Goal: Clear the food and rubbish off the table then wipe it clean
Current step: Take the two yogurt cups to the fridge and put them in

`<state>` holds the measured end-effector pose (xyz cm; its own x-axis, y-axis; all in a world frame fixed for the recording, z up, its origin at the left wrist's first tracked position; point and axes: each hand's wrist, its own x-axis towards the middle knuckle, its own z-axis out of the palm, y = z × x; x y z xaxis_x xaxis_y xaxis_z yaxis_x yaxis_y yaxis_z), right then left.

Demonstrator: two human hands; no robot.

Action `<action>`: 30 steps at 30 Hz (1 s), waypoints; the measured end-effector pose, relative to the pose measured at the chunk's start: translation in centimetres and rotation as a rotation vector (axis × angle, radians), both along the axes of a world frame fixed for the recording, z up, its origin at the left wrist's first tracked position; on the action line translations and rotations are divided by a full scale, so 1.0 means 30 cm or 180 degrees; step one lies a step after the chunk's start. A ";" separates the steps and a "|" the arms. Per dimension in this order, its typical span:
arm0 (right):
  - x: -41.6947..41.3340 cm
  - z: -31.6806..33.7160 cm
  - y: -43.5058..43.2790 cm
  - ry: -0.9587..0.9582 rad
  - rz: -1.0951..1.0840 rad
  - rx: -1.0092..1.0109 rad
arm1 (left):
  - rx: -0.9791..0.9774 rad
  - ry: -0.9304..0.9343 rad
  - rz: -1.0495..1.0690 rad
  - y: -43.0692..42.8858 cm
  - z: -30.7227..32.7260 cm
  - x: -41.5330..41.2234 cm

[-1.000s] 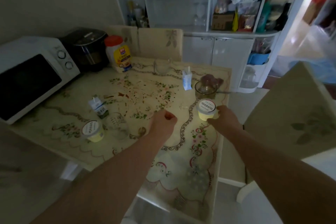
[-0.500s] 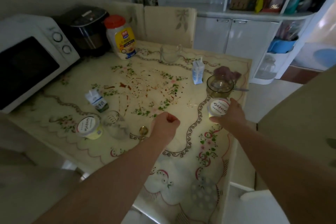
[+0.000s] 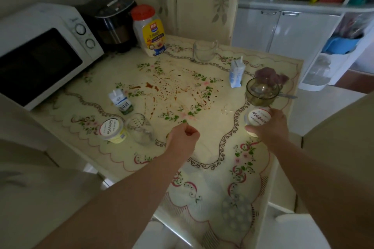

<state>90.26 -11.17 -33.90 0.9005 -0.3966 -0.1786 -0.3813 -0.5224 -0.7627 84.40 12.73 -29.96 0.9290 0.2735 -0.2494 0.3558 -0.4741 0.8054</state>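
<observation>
Our right hand [image 3: 270, 127] is wrapped around a lidded yoghurt tub [image 3: 257, 117] near the right edge of the table [image 3: 212, 178], fingers curled round its side; whether the tub has left the surface we cannot tell. Our left hand [image 3: 182, 137] hangs over the middle front of the table, clenched into a fist with nothing showing in it. Just behind the held tub stands a glass bowl [image 3: 262, 92] with a spoon [image 3: 288, 96] poking out, then a purple crumpled thing [image 3: 270, 75] and a blue and white carton [image 3: 236, 74]. On the left lie a second tub [image 3: 112, 130], a tipped clear glass [image 3: 140, 128] touching it, and a small milk carton [image 3: 121, 101]; a glass jug [image 3: 204, 49] sits at the far side. We judge the clearing barely begun: nearly everything is on the table, and the brown sauce splatter [image 3: 162, 91] across the centre has not been wiped. The surface is a floral cloth under a glossy cover. A microwave [image 3: 40, 52], a black cooker [image 3: 113, 20] and a red-lidded jar [image 3: 149, 30] fill the far left, with a chair back [image 3: 206, 16] and white cupboards [image 3: 283, 30] beyond, in dim light.
</observation>
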 end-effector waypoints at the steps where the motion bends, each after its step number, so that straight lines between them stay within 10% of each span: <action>1: -0.017 0.010 0.014 0.0033 0.0034 -0.0016 | 0.0010 -0.0023 0.0016 0.009 0.004 -0.007; 19: -0.246 0.169 0.458 -0.0737 0.1996 0.0654 | 0.0364 0.0033 0.1313 0.502 0.048 -0.255; 30: -0.268 0.181 0.704 -0.0455 0.1975 0.0522 | 0.0703 0.0178 0.1287 0.824 0.014 -0.126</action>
